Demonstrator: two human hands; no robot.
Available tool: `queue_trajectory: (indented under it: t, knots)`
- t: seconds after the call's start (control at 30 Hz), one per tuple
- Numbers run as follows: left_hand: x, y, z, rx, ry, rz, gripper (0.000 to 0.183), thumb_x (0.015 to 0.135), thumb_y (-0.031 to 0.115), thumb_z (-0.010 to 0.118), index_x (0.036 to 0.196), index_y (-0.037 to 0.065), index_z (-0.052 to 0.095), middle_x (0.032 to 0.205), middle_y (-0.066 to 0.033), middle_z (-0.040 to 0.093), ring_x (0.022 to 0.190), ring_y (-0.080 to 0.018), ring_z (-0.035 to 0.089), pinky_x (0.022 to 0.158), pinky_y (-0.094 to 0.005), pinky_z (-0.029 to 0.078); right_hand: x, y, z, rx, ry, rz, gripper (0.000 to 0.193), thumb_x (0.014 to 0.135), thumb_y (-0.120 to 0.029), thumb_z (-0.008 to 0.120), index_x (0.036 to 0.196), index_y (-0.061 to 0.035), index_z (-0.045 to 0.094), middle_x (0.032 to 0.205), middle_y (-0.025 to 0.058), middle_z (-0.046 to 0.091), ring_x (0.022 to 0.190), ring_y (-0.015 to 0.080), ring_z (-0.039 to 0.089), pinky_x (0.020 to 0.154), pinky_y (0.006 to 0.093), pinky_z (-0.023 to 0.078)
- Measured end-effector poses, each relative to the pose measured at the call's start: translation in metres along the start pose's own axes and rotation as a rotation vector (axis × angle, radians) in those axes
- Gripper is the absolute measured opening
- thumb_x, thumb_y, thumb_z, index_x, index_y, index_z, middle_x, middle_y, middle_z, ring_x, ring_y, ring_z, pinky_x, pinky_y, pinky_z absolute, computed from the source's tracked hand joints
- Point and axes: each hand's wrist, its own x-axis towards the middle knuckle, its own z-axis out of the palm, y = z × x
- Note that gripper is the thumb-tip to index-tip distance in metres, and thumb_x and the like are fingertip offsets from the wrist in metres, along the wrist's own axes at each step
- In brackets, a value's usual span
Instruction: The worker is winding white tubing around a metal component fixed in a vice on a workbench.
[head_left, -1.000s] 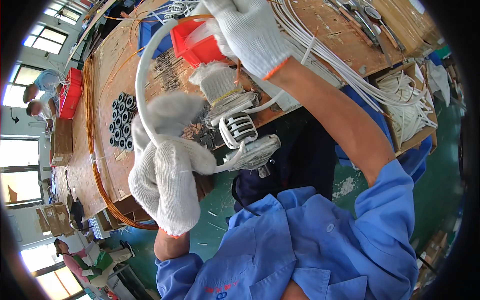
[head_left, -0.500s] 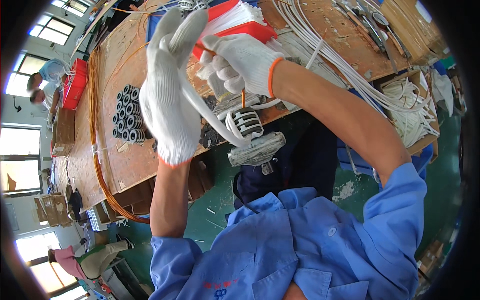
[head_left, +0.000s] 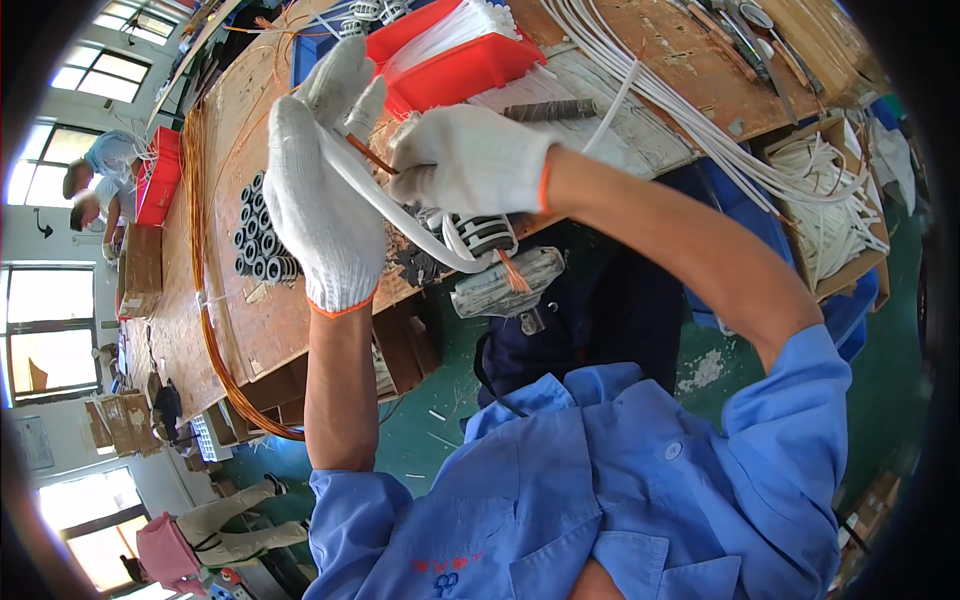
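Both my hands wear white knitted gloves with orange cuffs. My left hand is raised, its fingers stretched and apart, with a flat white sleeve lying across it. Closed fingers of my right hand pinch a copper-coloured wire, whose end points toward my left palm. Below them sits a black-and-white ringed core with white sleeve looped around it. Frayed copper strands hang out beside the core, over a grey taped bar. My right hand partly hides the wire's path.
Stacked black-and-grey rings stand on the wooden table, left of my hands. A red tray of white strips lies beyond. Long white tubes and a carton of white offcuts are at right; people work far left.
My right hand has moved down and slightly left with the wire; my left hand has turned and spread its fingers. Frayed copper strands now show beside the core.
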Motion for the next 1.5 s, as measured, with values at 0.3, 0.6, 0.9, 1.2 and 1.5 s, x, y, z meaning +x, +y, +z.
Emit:
queue_trajectory:
  t: [0.3, 0.6, 0.9, 1.2, 1.5]
  knots:
    - [-0.02, -0.021, 0.009, -0.662, 0.136, -0.749, 0.068, 0.113, 0.054, 0.052, 0.148, -0.005, 0.055, 0.084, -0.0014, 0.046, 0.076, -0.0176, 0.046, 0.082, -0.0471, 0.054, -0.107, 0.024, -0.002, -0.176, 0.652, -0.204, 0.021, 0.092, -0.019, 0.075, 0.111, -0.0137, 0.08, 0.092, 0.011, 0.072, 0.084, 0.0348, 0.069, 0.076, 0.0454, 0.056]
    - [-0.035, -0.027, 0.002, 0.189, -0.078, -0.479, 0.047, 0.114, 0.03, 0.056, 0.144, -0.006, 0.059, 0.118, -0.0181, 0.068, 0.106, -0.0279, 0.071, 0.101, -0.0449, 0.06, -0.142, -0.025, 0.048, -0.232, 0.466, -0.251, 0.009, 0.102, -0.019, 0.068, 0.099, -0.0126, 0.073, 0.077, 0.0023, 0.06, 0.066, 0.0208, 0.064, 0.057, 0.0372, 0.047]
    - [-0.095, -0.027, -0.019, 0.453, -0.325, -0.197, 0.12, 0.08, 0.068, 0.089, 0.161, -0.008, 0.044, 0.152, -0.0245, 0.059, 0.138, -0.0336, 0.062, 0.117, -0.0448, 0.049, -0.237, -0.054, 0.044, 0.861, 0.545, -0.006, 0.037, 0.113, -0.028, 0.06, 0.091, 0.0001, 0.071, 0.081, 0.0072, 0.068, 0.06, 0.0108, 0.056, 0.057, 0.0294, 0.045]
    - [-0.092, -0.028, 0.004, 0.907, -0.362, 0.067, 0.087, 0.09, 0.031, 0.083, 0.156, -0.012, 0.046, 0.147, -0.0315, 0.06, 0.132, -0.0491, 0.06, 0.116, -0.0544, 0.046, -0.152, -0.026, 0.061, 0.974, 0.621, -0.321, 0.055, 0.119, -0.043, 0.041, 0.087, -0.0059, 0.066, 0.079, 0.0071, 0.064, 0.076, 0.0226, 0.061, 0.07, 0.0394, 0.05]
    - [-0.089, -0.024, 0.021, 0.838, -0.302, 0.039, 0.038, 0.095, 0.001, 0.067, 0.133, 0.002, 0.069, 0.127, -0.0201, 0.065, 0.114, -0.0362, 0.064, 0.102, -0.0453, 0.052, -0.274, -0.087, 0.063, 1.467, 0.724, -0.011, 0.052, 0.12, -0.024, 0.029, 0.069, -0.0168, 0.039, 0.055, -0.0024, 0.04, 0.058, 0.0164, 0.04, 0.055, 0.0346, 0.035]
